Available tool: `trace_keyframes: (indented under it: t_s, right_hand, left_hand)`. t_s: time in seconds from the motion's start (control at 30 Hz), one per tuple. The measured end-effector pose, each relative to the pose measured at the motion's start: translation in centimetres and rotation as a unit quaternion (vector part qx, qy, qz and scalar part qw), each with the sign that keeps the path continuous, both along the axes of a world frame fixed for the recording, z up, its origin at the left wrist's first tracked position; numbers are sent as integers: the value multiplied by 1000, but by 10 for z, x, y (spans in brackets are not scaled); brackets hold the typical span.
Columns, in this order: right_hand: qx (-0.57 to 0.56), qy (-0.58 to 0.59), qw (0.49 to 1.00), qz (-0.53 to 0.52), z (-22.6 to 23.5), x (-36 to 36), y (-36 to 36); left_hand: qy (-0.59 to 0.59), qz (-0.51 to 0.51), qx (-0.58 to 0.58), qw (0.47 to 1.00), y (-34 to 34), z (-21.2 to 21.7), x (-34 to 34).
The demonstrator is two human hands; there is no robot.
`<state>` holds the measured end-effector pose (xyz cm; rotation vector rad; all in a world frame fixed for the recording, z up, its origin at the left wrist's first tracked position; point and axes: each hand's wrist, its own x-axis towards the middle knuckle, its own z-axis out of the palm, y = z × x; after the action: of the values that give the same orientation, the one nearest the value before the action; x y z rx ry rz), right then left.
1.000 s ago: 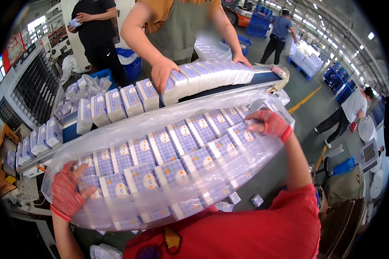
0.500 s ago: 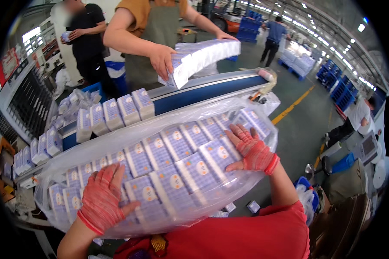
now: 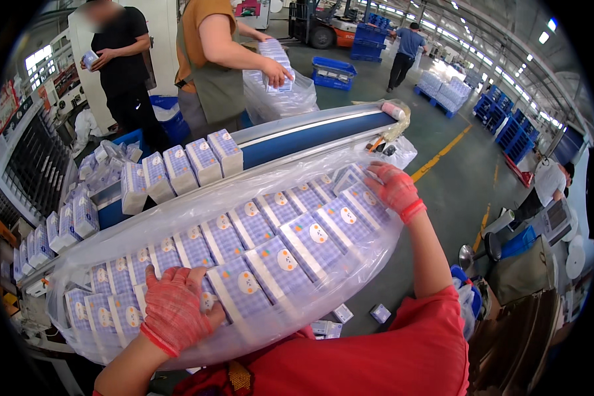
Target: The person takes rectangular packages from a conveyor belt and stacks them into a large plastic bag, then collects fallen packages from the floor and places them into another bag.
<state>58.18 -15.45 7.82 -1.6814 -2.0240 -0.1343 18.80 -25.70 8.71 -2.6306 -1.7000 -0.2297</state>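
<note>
Two rows of tissue packs (image 3: pixel 286 259), purple-and-white checked, lie inside a long clear plastic bag (image 3: pixel 178 214) in front of me. Both my hands wear red knit gloves. My left hand (image 3: pixel 178 307) rests spread on the packs of the near row, left of the middle. At the bag's right end, my right hand (image 3: pixel 395 188) lies against the outermost packs, its fingers stretched over them and partly hard to make out. One pack (image 3: pixel 350 177) at that end sits tilted. Neither hand holds a pack.
Beyond the bag runs a blue conveyor belt (image 3: pixel 310 134) with several upright packs (image 3: pixel 190 163) on its left. Across it, a co-worker in an apron (image 3: pixel 228 86) lowers stacked packs into another bag (image 3: pixel 277 99). Loose packs (image 3: pixel 380 313) lie on the floor by me.
My right hand has shifted outward to the bag's right end; my left hand has slid slightly right. The co-worker has turned away from the belt, carrying the row of packs to a bag behind.
</note>
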Motion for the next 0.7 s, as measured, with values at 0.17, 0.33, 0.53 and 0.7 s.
trace_keyframes:
  t_s: [0.17,0.33,0.53,0.7]
  right_hand:
    - [-229,-42,967,-107,14,-6,26]
    - [-283,-54,948,-134,15,-2,19]
    - [-222,-186,945,-152,30,-28,1]
    - [-235,-85,961,-114,4,17,3]
  left_hand:
    - [-29,29,15,999,1,-8,3]
    - [-22,48,35,998,1,-8,9]
    - [27,68,-2,997,6,-8,8]
    - [105,29,-1,994,6,-5,21]
